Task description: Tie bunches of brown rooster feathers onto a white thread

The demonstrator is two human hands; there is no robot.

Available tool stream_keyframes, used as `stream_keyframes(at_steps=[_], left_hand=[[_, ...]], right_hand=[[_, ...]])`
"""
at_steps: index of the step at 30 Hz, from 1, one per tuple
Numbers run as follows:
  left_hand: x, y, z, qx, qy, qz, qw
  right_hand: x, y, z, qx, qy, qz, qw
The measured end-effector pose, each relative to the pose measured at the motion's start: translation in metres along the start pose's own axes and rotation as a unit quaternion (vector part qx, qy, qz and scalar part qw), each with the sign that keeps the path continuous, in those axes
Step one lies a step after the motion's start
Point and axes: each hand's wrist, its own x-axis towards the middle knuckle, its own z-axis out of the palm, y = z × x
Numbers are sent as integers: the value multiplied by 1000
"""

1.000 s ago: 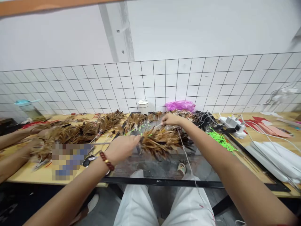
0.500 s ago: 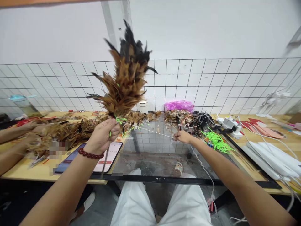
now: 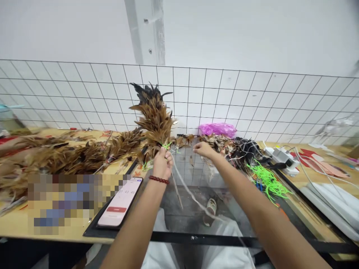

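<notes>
My left hand (image 3: pixel 164 164) is closed round the stick of a feather duster (image 3: pixel 154 119), brown below with black feathers at the tip, held nearly upright. The bare lower end of the stick (image 3: pixel 178 192) sticks out beneath my fist. Bright green ties (image 3: pixel 166 145) circle the duster just above my fingers. From there a pale string (image 3: pixel 193 196) hangs slack towards my lap. My right hand (image 3: pixel 204 149) is closed in a pinch over the glass, apart from the duster; what its fingertips hold, if anything, cannot be made out.
Brown feather bundles (image 3: pixel 75 157) cover the left of the table. A phone (image 3: pixel 120 201) lies at the near left. On the right are black feathers (image 3: pixel 242 151), green strips (image 3: pixel 267 179), white plugs (image 3: pixel 283 158) and trailing cables. A pink plastic bag (image 3: pixel 218 129) sits behind.
The duster and my left hand have moved lower and right in view. The string, taut between my hands before, now hangs loose. My right hand has shifted slightly up and left.
</notes>
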Motion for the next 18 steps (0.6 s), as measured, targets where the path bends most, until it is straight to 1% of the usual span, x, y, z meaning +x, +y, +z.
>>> stream_keyframes(at_steps=[2, 4, 6, 8, 10, 13, 16, 18], left_hand=[[12, -14, -4, 2, 32, 18, 999], [19, -24, -10, 3, 46, 9, 999], [21, -31, -16, -5, 45, -4, 999], [19, -34, -22, -19, 27, -24, 999], [16, -34, -25, -35, -4, -51, 998], [12, -31, -30, -51, -34, -82, 995], [15, -26, -35, -74, -32, -81, 993], [18, -23, -37, -98, -29, -71, 992]], right_hand=[[29, -24, 28, -26, 14, 27, 999], [53, -38, 54, -40, 25, 70, 996], [70, -43, 72, -55, 30, 119, 991], [82, -41, 82, -68, 25, 139, 988], [88, -34, 84, -77, 16, 129, 989], [89, -19, 78, -88, 0, 128, 988], [86, -9, 65, -95, -21, 130, 987], [84, -9, 60, -96, -26, 127, 987]])
